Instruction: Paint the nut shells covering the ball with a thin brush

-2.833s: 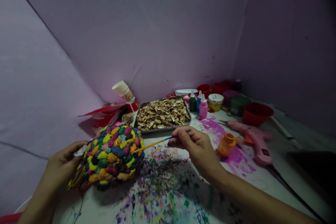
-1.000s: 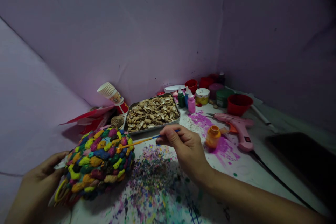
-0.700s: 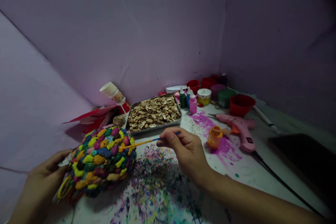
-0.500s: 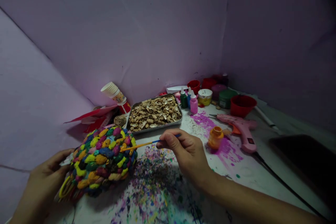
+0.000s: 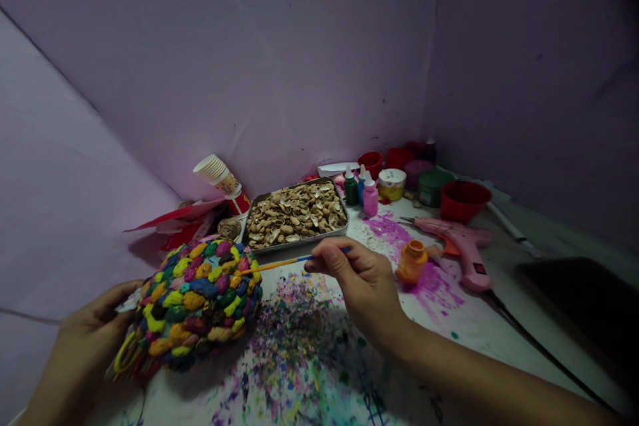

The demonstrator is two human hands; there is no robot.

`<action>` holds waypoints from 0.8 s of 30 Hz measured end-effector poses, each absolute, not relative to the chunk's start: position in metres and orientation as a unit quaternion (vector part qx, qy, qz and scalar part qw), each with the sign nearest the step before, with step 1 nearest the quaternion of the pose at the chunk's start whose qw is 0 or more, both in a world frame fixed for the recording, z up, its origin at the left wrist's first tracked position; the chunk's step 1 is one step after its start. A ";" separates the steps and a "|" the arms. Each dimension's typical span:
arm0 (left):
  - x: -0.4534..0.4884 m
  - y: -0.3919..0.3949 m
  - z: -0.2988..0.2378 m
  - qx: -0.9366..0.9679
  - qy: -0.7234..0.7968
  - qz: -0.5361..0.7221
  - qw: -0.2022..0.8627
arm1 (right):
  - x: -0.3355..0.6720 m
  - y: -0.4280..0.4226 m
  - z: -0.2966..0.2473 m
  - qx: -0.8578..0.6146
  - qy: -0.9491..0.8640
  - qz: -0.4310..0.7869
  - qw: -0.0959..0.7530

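Tilted up in my left hand (image 5: 92,339) is a rounded craft piece (image 5: 194,306) covered in painted peanut shells of many colours. My fingers close on its left edge, near some yellow and red loops. A thin paintbrush (image 5: 279,265), orange with a blue part, is pinched in my right hand (image 5: 362,286). Its tip meets the shells on the piece's right side, by an orange one. To the right of that hand stands an uncapped small bottle of orange paint (image 5: 412,262).
Behind lies a metal tray (image 5: 327,234) of peanut shells, with stacked paper cups (image 5: 219,176) to its left. Paint bottles (image 5: 370,198), jars and a red bowl (image 5: 464,201) line the back right. A pink glue gun (image 5: 466,249) with a cord lies right, near a dark flat object (image 5: 579,306).
My right hand and the paintbrush have shifted slightly right and up, the tip moving a little along the shells. My left hand holds the piece almost unmoved.
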State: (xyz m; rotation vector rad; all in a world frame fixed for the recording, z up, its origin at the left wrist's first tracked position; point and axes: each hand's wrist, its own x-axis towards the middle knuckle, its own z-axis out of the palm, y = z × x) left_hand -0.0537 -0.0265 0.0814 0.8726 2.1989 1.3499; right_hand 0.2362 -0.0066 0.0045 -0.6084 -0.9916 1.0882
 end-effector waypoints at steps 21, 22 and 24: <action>-0.053 -0.025 0.079 0.314 0.793 0.485 0.195 | 0.235 -0.006 0.003 -0.278 -0.457 0.486 0.691; -0.054 -0.025 0.079 0.317 0.791 0.484 0.198 | 0.235 -0.005 0.003 -0.278 -0.456 0.486 0.692; -0.053 -0.026 0.080 0.313 0.789 0.488 0.205 | 0.235 -0.005 0.002 -0.278 -0.451 0.484 0.696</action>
